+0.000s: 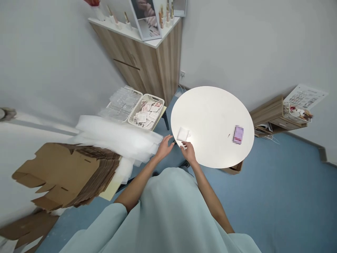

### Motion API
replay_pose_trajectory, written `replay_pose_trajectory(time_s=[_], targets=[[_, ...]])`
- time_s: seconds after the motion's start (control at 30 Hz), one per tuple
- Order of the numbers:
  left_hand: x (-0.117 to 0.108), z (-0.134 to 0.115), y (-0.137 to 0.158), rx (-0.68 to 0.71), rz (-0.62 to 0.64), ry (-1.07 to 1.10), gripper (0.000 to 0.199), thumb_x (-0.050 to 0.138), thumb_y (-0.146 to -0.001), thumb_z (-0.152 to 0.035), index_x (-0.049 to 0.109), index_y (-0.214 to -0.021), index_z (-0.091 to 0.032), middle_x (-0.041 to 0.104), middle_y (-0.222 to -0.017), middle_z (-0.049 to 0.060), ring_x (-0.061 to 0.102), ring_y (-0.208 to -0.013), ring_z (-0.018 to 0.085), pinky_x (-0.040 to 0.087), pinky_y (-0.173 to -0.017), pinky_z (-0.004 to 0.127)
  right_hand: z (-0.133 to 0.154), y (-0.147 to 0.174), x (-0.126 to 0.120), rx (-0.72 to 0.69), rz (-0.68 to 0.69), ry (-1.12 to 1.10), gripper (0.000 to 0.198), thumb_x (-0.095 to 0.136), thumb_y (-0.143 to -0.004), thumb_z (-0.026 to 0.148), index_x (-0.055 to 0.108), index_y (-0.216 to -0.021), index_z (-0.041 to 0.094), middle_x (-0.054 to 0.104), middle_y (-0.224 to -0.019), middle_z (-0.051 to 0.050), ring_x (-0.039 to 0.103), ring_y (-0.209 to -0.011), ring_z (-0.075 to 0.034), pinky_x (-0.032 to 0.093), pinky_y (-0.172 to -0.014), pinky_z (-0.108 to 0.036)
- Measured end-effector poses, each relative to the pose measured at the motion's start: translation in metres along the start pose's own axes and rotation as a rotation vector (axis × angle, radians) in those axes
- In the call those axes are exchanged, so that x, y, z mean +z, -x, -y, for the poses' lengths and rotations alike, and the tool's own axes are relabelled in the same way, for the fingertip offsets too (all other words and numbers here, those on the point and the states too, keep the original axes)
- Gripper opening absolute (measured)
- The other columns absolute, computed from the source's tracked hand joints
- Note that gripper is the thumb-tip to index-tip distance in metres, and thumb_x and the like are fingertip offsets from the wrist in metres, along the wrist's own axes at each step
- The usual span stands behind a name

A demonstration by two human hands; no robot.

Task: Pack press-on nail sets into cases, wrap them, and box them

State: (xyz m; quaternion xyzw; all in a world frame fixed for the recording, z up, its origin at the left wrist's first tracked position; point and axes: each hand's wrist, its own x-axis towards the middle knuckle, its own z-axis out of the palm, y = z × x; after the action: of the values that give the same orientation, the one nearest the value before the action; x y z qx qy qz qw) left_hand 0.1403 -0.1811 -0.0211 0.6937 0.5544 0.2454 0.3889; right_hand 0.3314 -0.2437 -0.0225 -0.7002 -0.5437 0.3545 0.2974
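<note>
Pale-blue garment fills the foreground, round white table just beyond

And straight to the baskets, both left of the table! Nearer to it comes one white basket, packed with small printed packets lying every which way. Snug beside it, farther from the table, a second white basket carries clear plastic pieces heaped above its rim. Over to the table's right, a shelf basket brims with a jumble too small to name. Below the table's near edge, a brown box peeks out; its contents stay hidden.

Now the hands! Left hand hangs just off the table's left edge, thumb and fingers well parted, nothing in its grasp. Right hand comes over the table's near-left edge, fingers loosely bent; whether they pinch anything, I cannot tell. Just beyond those fingertips, flat on the table's left part, lies the white packet, touching or narrowly apart, too close to call! Across on the table's right side sits a blurred purple item.
</note>
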Motion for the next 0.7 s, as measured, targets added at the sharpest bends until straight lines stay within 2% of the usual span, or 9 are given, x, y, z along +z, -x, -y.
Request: replay_pose_trajectory(time_s=[0.1, 0.2, 0.3, 0.4, 0.5, 0.57, 0.63, 0.7], targets=[[-0.056, 0.004, 0.04, 0.04, -0.056, 0.011, 0.041, 0.057, -0.097, -0.028, 0.065, -0.137, -0.023, 0.062, -0.15, 0.009, 0.056, -0.142, 0.025, 0.042, -0.125, 0.044, 0.041, 0.024, 0.019, -0.062, 0.021, 0.006, 0.026, 0.057, -0.098, 0.033, 0.071, -0.116, 0.02, 0.069, -0.119, -0.012, 0.065, -0.103, -0.024, 0.057, -0.087, -0.036], [-0.117, 0.019, 0.089, 0.005, -0.152, -0.015, 0.04, 0.05, -0.097, -0.021, 0.069, -0.132, -0.024, 0.066, -0.146, 0.006, 0.057, -0.141, 0.024, 0.042, -0.125, 0.045, 0.084, 0.051, 0.044, -0.126, 0.062, 0.02, 0.022, 0.059, -0.099, 0.038, 0.071, -0.105, 0.021, 0.07, -0.114, -0.011, 0.066, -0.102, -0.024, 0.058, -0.084, -0.035], [-0.17, 0.047, 0.139, -0.031, -0.28, -0.04, 0.033, 0.049, -0.095, -0.019, 0.074, -0.115, -0.025, 0.071, -0.137, 0.005, 0.062, -0.134, 0.024, 0.045, -0.122, 0.045, 0.122, 0.076, 0.071, -0.181, 0.117, -0.008, 0.023, 0.056, -0.1, 0.039, 0.07, -0.102, 0.021, 0.07, -0.114, -0.011, 0.067, -0.104, -0.024, 0.059, -0.084, -0.035], [-0.213, 0.082, 0.186, -0.107, -0.415, -0.085, 0.02, 0.056, -0.091, -0.02, 0.074, -0.096, -0.025, 0.074, -0.13, 0.005, 0.066, -0.126, 0.025, 0.048, -0.118, 0.044, 0.151, 0.094, 0.101, -0.236, 0.182, -0.054, 0.022, 0.055, -0.098, 0.036, 0.07, -0.102, 0.021, 0.071, -0.113, -0.011, 0.068, -0.106, -0.024, 0.058, -0.084, -0.034], [-0.246, 0.118, 0.225, -0.25, -0.497, -0.146, 0.009, 0.063, -0.087, -0.023, 0.072, -0.085, -0.025, 0.074, -0.129, 0.004, 0.067, -0.123, 0.027, 0.049, -0.115, 0.045, 0.174, 0.103, 0.13, -0.29, 0.281, -0.068, 0.02, 0.055, -0.096, 0.033, 0.07, -0.101, 0.021, 0.071, -0.112, -0.009, 0.068, -0.105, -0.023, 0.058, -0.084, -0.033], [-0.26, 0.139, 0.243, -0.336, -0.499, -0.206, 0.01, 0.068, -0.087, -0.03, 0.069, -0.079, -0.025, 0.073, -0.13, 0.006, 0.066, -0.122, 0.03, 0.049, -0.114, 0.047, 0.189, 0.105, 0.148, -0.319, 0.344, -0.061, 0.018, 0.056, -0.095, 0.031, 0.07, -0.1, 0.021, 0.072, -0.112, -0.008, 0.068, -0.105, -0.022, 0.058, -0.085, -0.032], [-0.269, 0.157, 0.255, -0.373, -0.469, -0.261, 0.014, 0.073, -0.086, -0.036, 0.069, -0.082, -0.024, 0.073, -0.13, 0.01, 0.064, -0.122, 0.034, 0.049, -0.112, 0.049, 0.203, 0.106, 0.163, -0.344, 0.399, -0.036, 0.016, 0.057, -0.094, 0.028, 0.07, -0.1, 0.022, 0.071, -0.112, -0.007, 0.068, -0.105, -0.021, 0.058, -0.086, -0.032], [-0.273, 0.171, 0.261, -0.368, -0.439, -0.294, 0.019, 0.073, -0.087, -0.04, 0.071, -0.095, -0.023, 0.072, -0.128, 0.013, 0.063, -0.122, 0.036, 0.049, -0.111, 0.05, 0.215, 0.106, 0.174, -0.374, 0.444, 0.007, 0.015, 0.057, -0.094, 0.027, 0.07, -0.1, 0.022, 0.071, -0.112, -0.007, 0.067, -0.106, -0.02, 0.058, -0.087, -0.032]])
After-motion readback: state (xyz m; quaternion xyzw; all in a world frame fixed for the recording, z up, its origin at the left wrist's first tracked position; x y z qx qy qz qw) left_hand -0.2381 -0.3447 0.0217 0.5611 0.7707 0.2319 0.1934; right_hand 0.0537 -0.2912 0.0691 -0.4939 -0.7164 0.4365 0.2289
